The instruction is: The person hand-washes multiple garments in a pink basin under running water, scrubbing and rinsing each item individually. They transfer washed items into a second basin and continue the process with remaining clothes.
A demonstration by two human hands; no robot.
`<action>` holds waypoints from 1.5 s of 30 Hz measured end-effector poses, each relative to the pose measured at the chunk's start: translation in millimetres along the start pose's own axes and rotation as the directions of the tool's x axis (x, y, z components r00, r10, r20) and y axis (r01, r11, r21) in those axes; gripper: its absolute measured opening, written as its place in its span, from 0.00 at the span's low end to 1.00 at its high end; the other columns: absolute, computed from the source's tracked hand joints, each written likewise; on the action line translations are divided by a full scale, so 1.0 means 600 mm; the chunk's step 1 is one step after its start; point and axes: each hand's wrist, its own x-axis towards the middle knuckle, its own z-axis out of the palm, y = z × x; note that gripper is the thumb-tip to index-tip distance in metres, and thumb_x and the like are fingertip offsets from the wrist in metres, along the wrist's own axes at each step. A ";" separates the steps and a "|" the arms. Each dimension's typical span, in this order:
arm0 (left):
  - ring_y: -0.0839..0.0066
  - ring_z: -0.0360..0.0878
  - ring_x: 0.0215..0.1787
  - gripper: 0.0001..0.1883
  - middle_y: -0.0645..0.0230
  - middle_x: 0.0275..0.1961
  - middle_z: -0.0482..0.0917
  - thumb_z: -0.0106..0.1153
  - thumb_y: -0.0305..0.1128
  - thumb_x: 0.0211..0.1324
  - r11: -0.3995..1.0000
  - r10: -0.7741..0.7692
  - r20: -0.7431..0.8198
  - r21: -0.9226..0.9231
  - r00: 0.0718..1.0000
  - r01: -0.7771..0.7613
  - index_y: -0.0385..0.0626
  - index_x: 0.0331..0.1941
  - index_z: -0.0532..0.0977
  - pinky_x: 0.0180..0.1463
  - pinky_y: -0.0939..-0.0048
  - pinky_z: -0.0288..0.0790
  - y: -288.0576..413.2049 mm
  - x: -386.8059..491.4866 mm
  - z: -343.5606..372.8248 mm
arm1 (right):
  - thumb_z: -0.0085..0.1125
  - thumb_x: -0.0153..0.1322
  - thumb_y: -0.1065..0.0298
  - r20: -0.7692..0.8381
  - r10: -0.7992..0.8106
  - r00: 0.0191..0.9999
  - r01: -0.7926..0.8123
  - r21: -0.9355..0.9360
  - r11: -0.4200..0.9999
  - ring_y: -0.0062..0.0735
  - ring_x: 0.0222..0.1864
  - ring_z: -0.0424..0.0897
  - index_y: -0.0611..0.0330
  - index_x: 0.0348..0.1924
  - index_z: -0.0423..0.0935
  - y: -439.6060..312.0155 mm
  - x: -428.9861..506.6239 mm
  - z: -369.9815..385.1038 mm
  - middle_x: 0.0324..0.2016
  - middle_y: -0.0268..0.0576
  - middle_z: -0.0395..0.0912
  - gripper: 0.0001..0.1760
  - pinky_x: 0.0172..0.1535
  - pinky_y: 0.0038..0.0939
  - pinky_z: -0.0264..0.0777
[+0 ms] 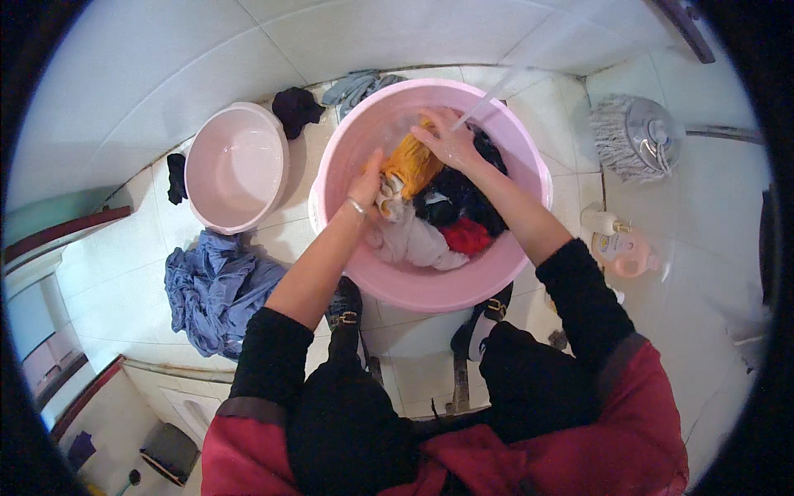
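Observation:
A yellow-orange cloth [412, 166] is stretched between my two hands inside a large pink plastic basin [409, 296]. My left hand [368, 184], with a silver bracelet at the wrist, grips its lower left end beside a bunched whitish patterned part [391, 197]. My right hand [448, 139] holds its upper end. A stream of water [481, 104] falls from the upper right onto or beside my right hand. Below the hands lie a pale pinkish-white garment [415, 239], a red cloth [466, 237] and dark wet clothes [465, 192].
A smaller, pale pink basin [239, 167] stands to the left. Near it lie blue-grey fabric [217, 291], a black cloth [296, 111] and a grey cloth [353, 90]. At right are a string mop head [633, 137], a pump bottle [602, 221] and an orange jug [626, 255].

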 end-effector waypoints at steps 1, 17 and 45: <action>0.71 0.77 0.36 0.20 0.64 0.39 0.77 0.55 0.44 0.52 0.997 0.033 -0.069 0.070 0.997 -0.028 0.40 0.42 0.72 0.38 0.67 0.74 0.000 -0.007 -0.006 | 0.57 0.61 0.53 -0.061 -0.084 0.995 0.074 -0.145 0.987 0.47 0.44 0.72 0.57 0.39 0.74 0.010 -0.010 -0.004 0.40 0.50 0.72 0.19 0.47 0.42 0.65; 0.79 0.72 0.22 0.25 0.63 0.33 0.73 0.62 0.30 0.44 0.928 0.359 0.197 0.028 0.912 -0.371 0.44 0.48 0.64 0.15 0.82 0.59 0.159 -0.203 -0.024 | 0.53 0.63 0.71 0.458 0.173 0.872 -0.487 0.777 0.398 0.24 0.36 0.73 0.62 0.38 0.70 -0.002 -0.076 -0.111 0.33 0.38 0.73 0.10 0.42 0.25 0.68; 0.59 0.71 0.51 0.32 0.52 0.47 0.74 0.57 0.45 0.45 -0.006 0.555 0.566 0.736 0.610 -0.677 0.41 0.54 0.63 0.55 0.64 0.62 0.063 -0.069 0.017 | 0.50 0.70 0.56 0.674 -0.019 0.738 -0.551 0.619 0.560 0.20 0.39 0.70 0.62 0.42 0.72 -0.025 0.038 -0.084 0.36 0.35 0.72 0.18 0.43 0.23 0.66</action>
